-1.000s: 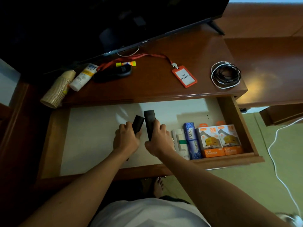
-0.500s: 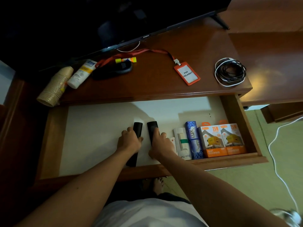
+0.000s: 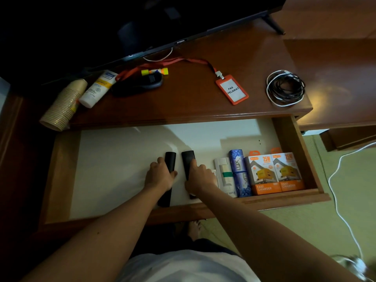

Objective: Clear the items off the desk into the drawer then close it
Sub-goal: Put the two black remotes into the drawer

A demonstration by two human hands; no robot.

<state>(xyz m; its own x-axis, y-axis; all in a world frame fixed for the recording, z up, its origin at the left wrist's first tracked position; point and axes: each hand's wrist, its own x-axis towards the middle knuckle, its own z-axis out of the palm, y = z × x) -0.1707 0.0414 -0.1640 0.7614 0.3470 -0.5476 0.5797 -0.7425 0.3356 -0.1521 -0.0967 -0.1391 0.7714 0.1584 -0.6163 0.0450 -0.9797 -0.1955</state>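
The wooden drawer [image 3: 284,139] is pulled out, its floor white. Two black remotes lie flat in it side by side. My left hand [image 3: 159,176] rests closed over the left remote [image 3: 170,160]; my right hand [image 3: 200,177] covers the right remote [image 3: 188,159]. To the right in the drawer stand a white box [image 3: 224,174], a blue Lux box [image 3: 239,169] and two orange charger boxes [image 3: 274,171]. On the desk [image 3: 193,106] lie a stack of paper cups [image 3: 63,104], a white tube [image 3: 97,88], a black device [image 3: 140,84], a yellow marker [image 3: 155,71], an orange badge with red lanyard [image 3: 232,89] and coiled cables [image 3: 284,88].
A dark TV [image 3: 122,23] stands at the back of the desk, its foot at the right. A white cable [image 3: 335,180] trails over the green floor right of the drawer. My bare foot [image 3: 193,226] shows under the drawer front.
Both hands have lowered the two remotes from a raised, tilted hold down flat onto the drawer floor. They still rest on them.
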